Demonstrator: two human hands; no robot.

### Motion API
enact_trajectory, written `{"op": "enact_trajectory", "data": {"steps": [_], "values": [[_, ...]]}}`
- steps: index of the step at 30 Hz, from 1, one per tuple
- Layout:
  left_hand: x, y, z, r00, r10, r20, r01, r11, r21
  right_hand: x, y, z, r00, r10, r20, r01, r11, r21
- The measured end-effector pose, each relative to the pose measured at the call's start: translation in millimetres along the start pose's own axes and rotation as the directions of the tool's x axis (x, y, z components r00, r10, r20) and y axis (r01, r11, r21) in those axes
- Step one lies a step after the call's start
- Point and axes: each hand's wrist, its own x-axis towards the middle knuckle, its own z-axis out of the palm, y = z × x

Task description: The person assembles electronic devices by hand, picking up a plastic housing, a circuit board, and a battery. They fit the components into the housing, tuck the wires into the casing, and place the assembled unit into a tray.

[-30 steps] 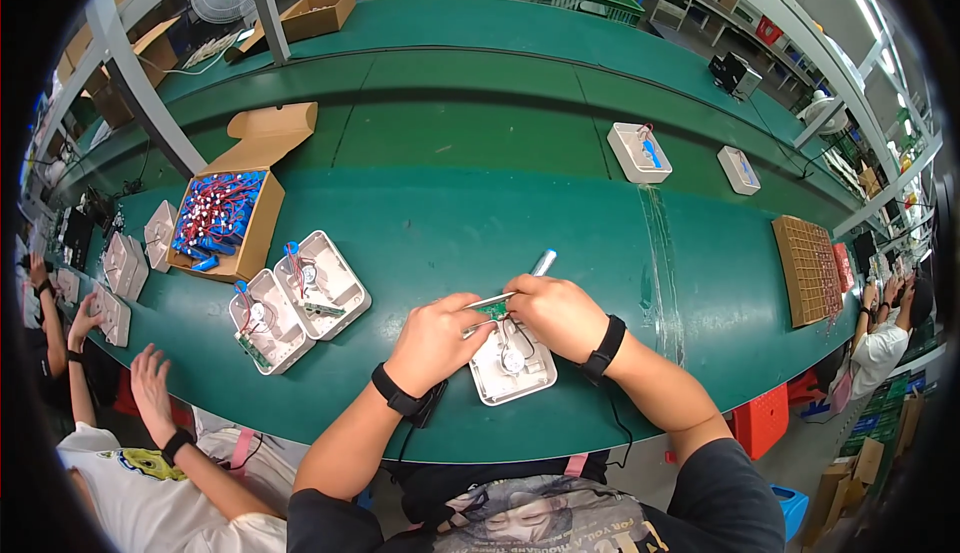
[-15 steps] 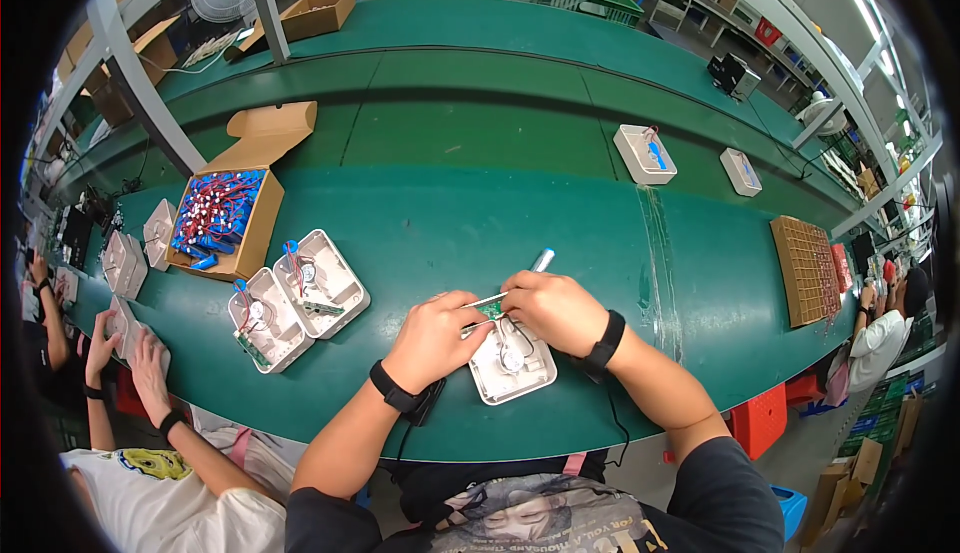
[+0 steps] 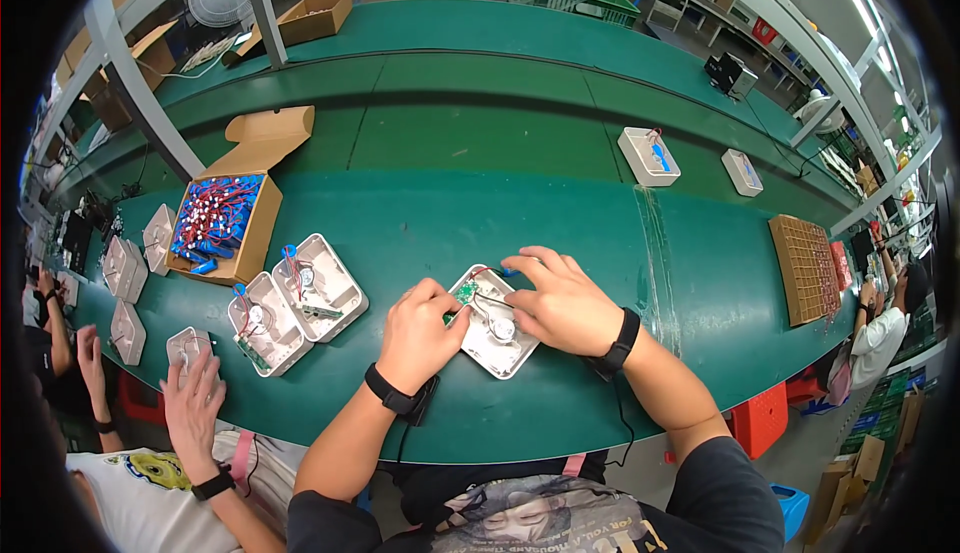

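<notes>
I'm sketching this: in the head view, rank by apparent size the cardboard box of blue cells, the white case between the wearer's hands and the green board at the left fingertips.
1. Cardboard box, clearly largest
2. White case
3. Green board, clearly smallest

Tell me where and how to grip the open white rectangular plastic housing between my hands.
Perhaps pinch the white plastic housing by the raised wall at its near corner, coming from your side. That rim is bare, whereas the small green circuit board, the left hand and the right hand crowd the far half.
</notes>
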Motion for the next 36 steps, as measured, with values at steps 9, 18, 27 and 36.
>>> {"op": "enact_trajectory", "data": {"steps": [9,18,27,36], "values": [[1.0,-1.5,1.8,1.000,0.004,0.001,-0.004,1.000,-0.005,-1.5,-15.4,14.6,0.996,0.071,0.063,-0.071,0.997,0.007],[-0.3,-1.9,-0.8,1.000,-0.018,0.019,0.018,1.000,-0.005,-7.2,10.1,-8.0,0.967,0.055,0.249,-0.104,0.976,0.189],[1.9,-5.4,-2.8,0.999,0.026,0.025,-0.026,1.000,-0.007,-2.1,16.7,-1.6,0.984,-0.038,0.175,0.003,0.981,0.193],[3.8,-7.6,-4.6,0.995,0.093,0.045,-0.092,0.995,-0.027,13.1,46.3,38.1,0.988,0.155,-0.003,-0.154,0.983,0.103]]}}
